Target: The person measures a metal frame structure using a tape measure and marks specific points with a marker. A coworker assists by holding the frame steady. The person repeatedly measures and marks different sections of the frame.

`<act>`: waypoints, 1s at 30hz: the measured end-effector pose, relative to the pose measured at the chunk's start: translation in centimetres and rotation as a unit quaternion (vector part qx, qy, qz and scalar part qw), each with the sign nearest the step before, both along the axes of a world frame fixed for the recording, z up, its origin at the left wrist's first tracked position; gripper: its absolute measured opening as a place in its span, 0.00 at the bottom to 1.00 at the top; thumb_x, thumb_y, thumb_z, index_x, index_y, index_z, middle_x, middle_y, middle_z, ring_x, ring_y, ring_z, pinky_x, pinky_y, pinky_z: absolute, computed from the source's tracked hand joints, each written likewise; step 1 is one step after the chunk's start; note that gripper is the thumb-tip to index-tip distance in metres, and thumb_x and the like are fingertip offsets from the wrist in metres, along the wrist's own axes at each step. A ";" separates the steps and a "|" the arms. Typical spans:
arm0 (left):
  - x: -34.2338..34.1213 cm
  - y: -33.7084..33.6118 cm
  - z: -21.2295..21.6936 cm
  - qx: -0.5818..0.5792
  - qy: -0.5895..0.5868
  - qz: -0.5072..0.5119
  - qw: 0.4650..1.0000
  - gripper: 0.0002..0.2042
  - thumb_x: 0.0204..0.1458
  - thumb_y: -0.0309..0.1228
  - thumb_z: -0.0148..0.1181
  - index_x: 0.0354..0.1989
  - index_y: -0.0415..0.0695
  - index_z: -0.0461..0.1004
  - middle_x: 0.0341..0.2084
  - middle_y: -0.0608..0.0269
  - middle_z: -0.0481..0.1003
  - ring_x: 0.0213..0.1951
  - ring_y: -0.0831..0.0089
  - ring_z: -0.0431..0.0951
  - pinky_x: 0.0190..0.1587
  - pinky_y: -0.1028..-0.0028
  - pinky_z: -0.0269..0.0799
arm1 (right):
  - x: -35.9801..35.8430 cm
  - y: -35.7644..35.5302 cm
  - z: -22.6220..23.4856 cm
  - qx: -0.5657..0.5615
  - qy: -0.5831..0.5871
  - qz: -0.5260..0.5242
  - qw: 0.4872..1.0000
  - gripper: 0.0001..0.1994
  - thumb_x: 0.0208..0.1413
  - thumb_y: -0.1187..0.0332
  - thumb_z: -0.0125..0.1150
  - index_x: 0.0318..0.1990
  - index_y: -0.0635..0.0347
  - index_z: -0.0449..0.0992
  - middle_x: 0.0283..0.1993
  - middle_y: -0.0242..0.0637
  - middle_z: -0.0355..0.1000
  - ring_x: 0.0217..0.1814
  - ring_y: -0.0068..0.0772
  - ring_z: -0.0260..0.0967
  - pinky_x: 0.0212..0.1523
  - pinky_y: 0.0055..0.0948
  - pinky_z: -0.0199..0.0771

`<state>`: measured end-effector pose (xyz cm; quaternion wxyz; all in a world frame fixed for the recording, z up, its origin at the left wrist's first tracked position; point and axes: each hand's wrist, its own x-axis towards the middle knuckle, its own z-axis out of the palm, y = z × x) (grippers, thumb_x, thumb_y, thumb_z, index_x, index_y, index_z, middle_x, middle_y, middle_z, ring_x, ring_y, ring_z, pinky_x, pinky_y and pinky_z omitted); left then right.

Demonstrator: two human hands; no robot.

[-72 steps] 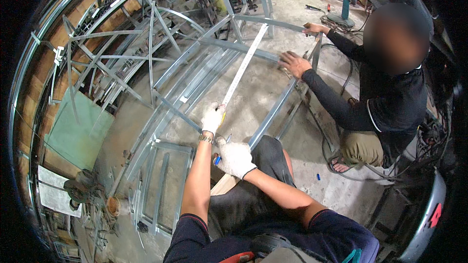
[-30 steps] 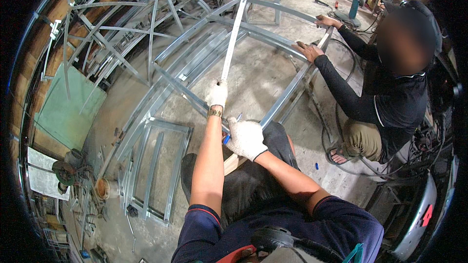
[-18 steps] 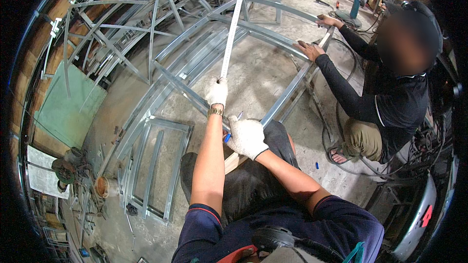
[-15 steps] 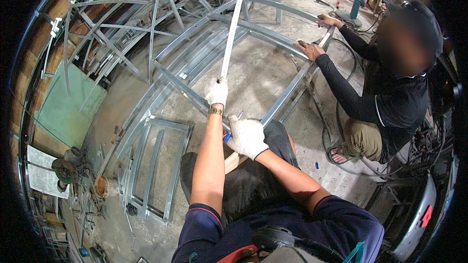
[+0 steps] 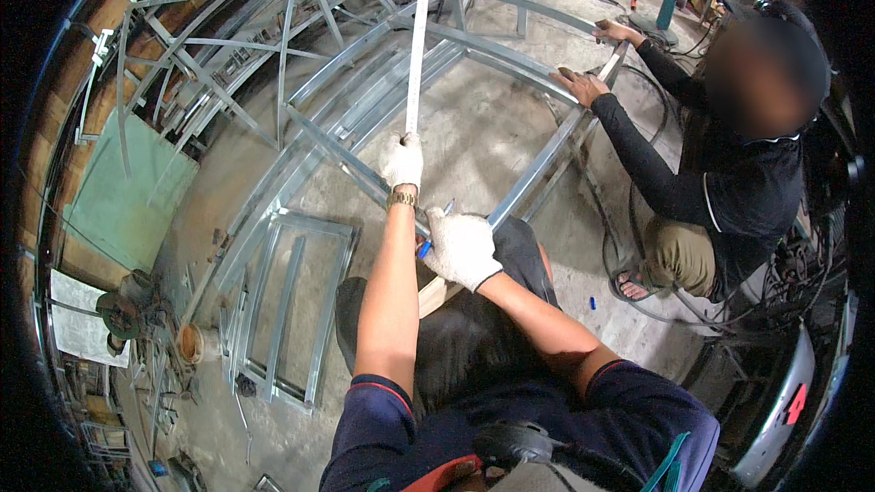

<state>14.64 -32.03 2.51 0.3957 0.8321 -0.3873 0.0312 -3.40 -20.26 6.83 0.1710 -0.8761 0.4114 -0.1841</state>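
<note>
My left hand (image 5: pixel 402 162), in a white knit glove, is closed around the near end of a tape measure (image 5: pixel 416 59). Its pale marked blade reaches straight away from me, across the far bar of a metal frame (image 5: pixel 529 184); any case is hidden in the glove. My right hand (image 5: pixel 461 246), gloved too, is closed on a blue pen (image 5: pixel 425 248) over the frame's near corner, close to my lap. A co-worker's two bare hands (image 5: pixel 583 87) rest on the frame's right side.
The co-worker (image 5: pixel 756 164) crouches at the right beside cables (image 5: pixel 661 114). A smaller metal frame (image 5: pixel 314 310) lies on the floor to the left, near a bucket (image 5: pixel 198 344). Curved metal bars (image 5: pixel 219 46) stand far left. A blue cap (image 5: pixel 592 303) lies on the floor.
The far end of the tape blade has swung left and now extends past the far bar. My left hand has shifted slightly left and away from me. My right hand stays nearly still.
</note>
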 end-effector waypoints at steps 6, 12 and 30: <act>-0.3 0.4 1.1 0.029 0.046 0.001 0.999 0.20 0.57 0.47 0.60 0.47 0.44 0.81 0.41 0.43 0.81 0.46 0.43 0.80 0.48 0.50 0.74 | -0.1 0.2 0.1 -0.014 -0.025 -0.010 1.000 0.17 0.52 0.53 0.64 0.39 0.57 0.75 0.20 0.47 0.75 0.24 0.55 0.77 0.28 0.50 0.75; -0.8 0.9 2.1 0.034 0.034 0.003 0.999 0.20 0.58 0.49 0.59 0.45 0.43 0.81 0.42 0.42 0.81 0.46 0.44 0.80 0.48 0.50 0.73 | -0.1 0.1 -0.2 -0.014 -0.028 -0.002 1.000 0.18 0.52 0.53 0.64 0.43 0.57 0.75 0.21 0.47 0.75 0.24 0.54 0.77 0.28 0.51 0.75; 0.2 -0.4 -0.9 0.132 0.023 -0.088 0.987 0.21 0.56 0.51 0.59 0.43 0.45 0.81 0.36 0.44 0.82 0.41 0.45 0.82 0.42 0.52 0.75 | 0.1 0.2 0.1 -0.011 -0.018 -0.013 1.000 0.19 0.52 0.51 0.64 0.40 0.56 0.74 0.21 0.47 0.75 0.24 0.54 0.77 0.27 0.51 0.75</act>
